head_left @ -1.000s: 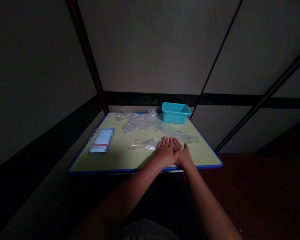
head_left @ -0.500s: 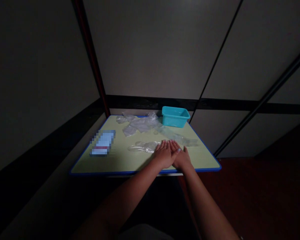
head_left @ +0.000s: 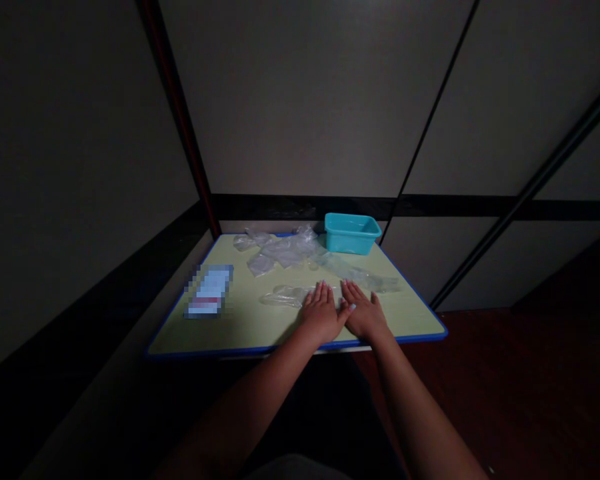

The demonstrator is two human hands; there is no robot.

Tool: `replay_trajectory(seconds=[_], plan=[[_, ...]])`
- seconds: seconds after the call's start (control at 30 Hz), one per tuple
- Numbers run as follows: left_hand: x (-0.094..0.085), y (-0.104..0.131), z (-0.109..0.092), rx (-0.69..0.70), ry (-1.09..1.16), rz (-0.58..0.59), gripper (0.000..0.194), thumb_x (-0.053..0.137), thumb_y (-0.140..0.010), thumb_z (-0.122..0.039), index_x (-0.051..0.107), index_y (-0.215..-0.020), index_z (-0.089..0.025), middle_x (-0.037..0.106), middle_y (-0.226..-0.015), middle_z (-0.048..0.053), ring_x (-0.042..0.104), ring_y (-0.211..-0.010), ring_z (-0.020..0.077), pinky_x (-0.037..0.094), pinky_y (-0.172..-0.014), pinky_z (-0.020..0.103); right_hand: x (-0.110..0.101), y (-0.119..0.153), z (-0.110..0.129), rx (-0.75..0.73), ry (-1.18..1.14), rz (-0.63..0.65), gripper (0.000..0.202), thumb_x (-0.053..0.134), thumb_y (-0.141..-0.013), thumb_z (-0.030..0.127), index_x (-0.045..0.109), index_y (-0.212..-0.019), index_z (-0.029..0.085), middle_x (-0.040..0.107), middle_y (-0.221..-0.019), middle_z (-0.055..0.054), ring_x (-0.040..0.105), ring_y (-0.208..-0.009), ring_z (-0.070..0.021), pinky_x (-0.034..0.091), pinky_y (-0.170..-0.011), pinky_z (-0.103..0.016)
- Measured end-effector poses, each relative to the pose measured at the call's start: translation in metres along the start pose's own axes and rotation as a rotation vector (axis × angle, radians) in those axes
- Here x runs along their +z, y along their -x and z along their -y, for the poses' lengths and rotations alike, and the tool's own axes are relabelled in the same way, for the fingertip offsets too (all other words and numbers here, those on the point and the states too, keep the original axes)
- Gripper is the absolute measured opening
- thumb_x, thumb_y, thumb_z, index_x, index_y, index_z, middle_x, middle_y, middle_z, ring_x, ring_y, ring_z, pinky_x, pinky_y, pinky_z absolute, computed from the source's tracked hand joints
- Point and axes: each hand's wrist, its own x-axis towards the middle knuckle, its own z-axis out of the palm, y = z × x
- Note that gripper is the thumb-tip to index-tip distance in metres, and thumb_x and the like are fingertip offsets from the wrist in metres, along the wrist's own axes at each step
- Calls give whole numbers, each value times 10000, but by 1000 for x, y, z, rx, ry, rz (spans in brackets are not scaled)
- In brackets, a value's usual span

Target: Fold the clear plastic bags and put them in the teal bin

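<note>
A clear plastic bag [head_left: 282,296] lies flattened near the front of the table, its right part covered by my hands. My left hand [head_left: 324,316] rests palm down on that part, fingers stretched out. Beside it my right hand [head_left: 364,315] lies flat too, fingers extended, and the two thumbs nearly meet. Just beyond my right hand is another long clear plastic piece [head_left: 363,275]. Several crumpled clear plastic bags [head_left: 283,251] are heaped toward the back of the table.
A turquoise plastic basket [head_left: 351,243] stands at the back right of the pale yellow table [head_left: 250,330], which has a blue edge. At the left lies a blurred-out phone-like rectangle [head_left: 210,290]. Walls rise behind and to the left.
My hands have moved apart: the left slid slightly left off the right hand, opening a gap between their fingers. The bags and the basket stay where they were.
</note>
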Motion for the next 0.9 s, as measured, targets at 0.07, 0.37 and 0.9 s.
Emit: replay_trajectory(seconds=[0.07,0.37,0.9], plan=[[-2,2,4,-9,-2,1,829,74,-910,-611,264,-1442,-5,193,-1523,183,122,-1425,252,141,-1147,428,-1,0,0,2,-2,4,584,151,-937,329,101,-1494,160,96,-1560,-23,98,-1429,-158,144,-1106,-552],[-5,10,20,0,-37,-3,787,108,-925,-594,283,-1439,-24,203,-1521,169,127,-1424,246,163,-1144,430,-3,1,2,20,-33,-9,583,142,-936,339,127,-1492,162,144,-1551,-13,127,-1424,-150,138,-1115,-542],[-34,44,79,130,144,-499,291,516,-883,-351,584,-1096,-163,615,-1143,114,526,-1101,243,405,-975,402,-2,1,1,20,-27,-16,584,128,-938,346,112,-1495,170,146,-1555,-24,127,-1424,-163,146,-1110,-549]])
